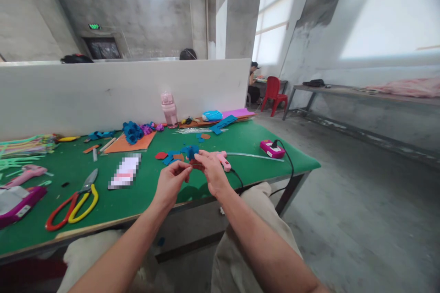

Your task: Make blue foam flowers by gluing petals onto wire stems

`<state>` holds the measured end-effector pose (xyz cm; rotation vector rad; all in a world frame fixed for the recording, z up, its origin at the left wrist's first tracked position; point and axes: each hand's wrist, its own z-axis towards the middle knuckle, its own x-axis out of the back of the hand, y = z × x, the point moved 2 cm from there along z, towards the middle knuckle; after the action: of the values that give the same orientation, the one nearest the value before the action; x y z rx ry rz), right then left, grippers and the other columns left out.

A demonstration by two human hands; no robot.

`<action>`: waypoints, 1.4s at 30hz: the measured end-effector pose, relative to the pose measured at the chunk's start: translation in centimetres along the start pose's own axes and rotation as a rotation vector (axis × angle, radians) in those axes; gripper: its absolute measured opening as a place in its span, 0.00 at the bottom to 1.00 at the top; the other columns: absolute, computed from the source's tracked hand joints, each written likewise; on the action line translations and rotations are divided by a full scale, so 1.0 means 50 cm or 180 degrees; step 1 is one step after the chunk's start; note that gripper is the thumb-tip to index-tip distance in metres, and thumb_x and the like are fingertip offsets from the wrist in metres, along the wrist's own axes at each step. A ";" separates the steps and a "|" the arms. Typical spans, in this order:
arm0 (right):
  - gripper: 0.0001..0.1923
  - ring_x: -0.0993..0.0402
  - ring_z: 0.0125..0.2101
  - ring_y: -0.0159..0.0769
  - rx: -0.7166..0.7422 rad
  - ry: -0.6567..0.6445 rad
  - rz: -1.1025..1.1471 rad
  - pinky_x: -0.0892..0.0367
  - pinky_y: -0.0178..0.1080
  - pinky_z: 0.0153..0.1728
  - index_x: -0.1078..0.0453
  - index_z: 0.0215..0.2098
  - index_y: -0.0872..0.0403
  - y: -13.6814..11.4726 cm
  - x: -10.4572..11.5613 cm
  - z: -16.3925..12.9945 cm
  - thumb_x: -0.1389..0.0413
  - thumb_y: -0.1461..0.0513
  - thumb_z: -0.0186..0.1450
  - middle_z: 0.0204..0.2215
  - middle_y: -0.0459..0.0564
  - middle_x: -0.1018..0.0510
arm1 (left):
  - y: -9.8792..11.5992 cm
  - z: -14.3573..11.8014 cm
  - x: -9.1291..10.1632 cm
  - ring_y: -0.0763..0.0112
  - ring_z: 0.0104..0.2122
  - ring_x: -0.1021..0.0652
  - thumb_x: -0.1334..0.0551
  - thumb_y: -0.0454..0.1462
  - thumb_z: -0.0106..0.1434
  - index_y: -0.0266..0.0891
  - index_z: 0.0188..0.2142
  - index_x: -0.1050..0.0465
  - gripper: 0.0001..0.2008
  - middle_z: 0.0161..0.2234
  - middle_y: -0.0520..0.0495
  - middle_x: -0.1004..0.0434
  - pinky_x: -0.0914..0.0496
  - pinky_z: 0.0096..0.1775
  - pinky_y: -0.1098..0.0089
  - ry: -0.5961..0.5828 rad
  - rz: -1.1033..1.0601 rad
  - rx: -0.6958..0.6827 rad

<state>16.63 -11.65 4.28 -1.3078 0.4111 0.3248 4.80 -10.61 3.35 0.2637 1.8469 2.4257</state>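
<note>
Between my hands, just above the table's front edge, is a small blue felt flower (191, 150) with a reddish-brown piece (196, 164) below it. My right hand (212, 171) is closed around the flower from the right, its fingers covering part of it. From the left, my left hand (170, 185) pinches at the brown piece's edge; its fingertips hide the exact grip. Behind lie blue felt scraps (170, 157) and a red felt piece (161, 155). A pink glue gun (224, 161) rests close by my right hand, with a clear glue stick (256, 155) behind it.
Red-and-yellow-handled scissors (81, 201) and a phone-like blurred rectangle (125, 171) lie left. Finished blue flowers (132, 132) sit on an orange sheet (130, 142). A pink bottle (169, 110) stands by the white partition (103, 96). A magenta box (272, 149) with a black cable is right.
</note>
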 end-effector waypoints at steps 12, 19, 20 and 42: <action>0.07 0.25 0.31 0.35 0.0251 -0.0011 -0.0197 0.35 0.39 0.41 0.26 0.29 0.55 0.028 -0.008 -0.004 0.44 0.61 0.54 0.28 0.48 0.21 | -0.007 0.001 0.003 0.78 0.19 0.35 0.36 0.41 0.50 0.36 0.22 0.32 0.11 0.17 0.54 0.34 0.40 0.25 0.75 0.0072 -0.0227 -0.0014; 0.09 0.25 0.30 0.37 0.0266 0.0071 -0.0304 0.34 0.42 0.41 0.24 0.30 0.54 0.029 -0.003 -0.002 0.44 0.59 0.54 0.27 0.48 0.20 | -0.012 0.001 0.003 0.77 0.19 0.34 0.36 0.41 0.50 0.36 0.23 0.31 0.10 0.17 0.54 0.34 0.40 0.24 0.75 0.0049 -0.0184 0.0008; 0.09 0.25 0.31 0.37 0.0264 0.0068 -0.0311 0.34 0.42 0.41 0.24 0.30 0.54 0.030 -0.002 -0.002 0.44 0.58 0.54 0.27 0.48 0.20 | -0.013 0.001 0.003 0.77 0.19 0.34 0.36 0.42 0.49 0.36 0.23 0.31 0.11 0.17 0.54 0.34 0.40 0.24 0.75 0.0052 -0.0196 0.0015; 0.10 0.26 0.30 0.33 0.0175 0.0303 0.0226 0.33 0.37 0.38 0.26 0.30 0.55 0.028 -0.006 -0.003 0.38 0.62 0.48 0.27 0.47 0.20 | 0.011 0.010 0.024 0.76 0.23 0.30 0.34 0.42 0.49 0.36 0.33 0.28 0.14 0.28 0.50 0.27 0.37 0.24 0.75 -0.0014 -0.0399 0.0160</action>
<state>15.71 -11.47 3.17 -1.2602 0.5443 0.3092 3.72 -10.09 4.10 0.1512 1.8646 2.2973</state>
